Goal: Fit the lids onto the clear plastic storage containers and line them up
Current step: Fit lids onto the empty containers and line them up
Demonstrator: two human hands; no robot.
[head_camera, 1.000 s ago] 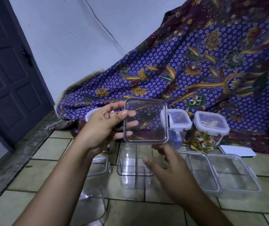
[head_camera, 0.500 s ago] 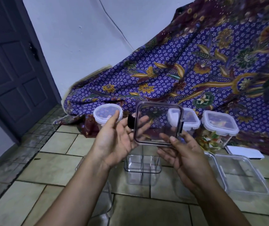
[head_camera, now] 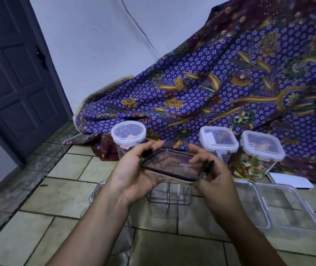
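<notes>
dark-rimmed lid (head_camera: 172,166) — tilted near flat, in the air above open clear container (head_camera: 169,198) | left hand (head_camera: 134,175) curls round its left edge | right hand (head_camera: 215,181) grips its right edge

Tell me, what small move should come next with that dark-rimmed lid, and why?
Probably lower the dark-rimmed clear square lid, gripped by left hand and right hand, onto the open clear plastic container just beneath it, which has no lid yet.
</notes>
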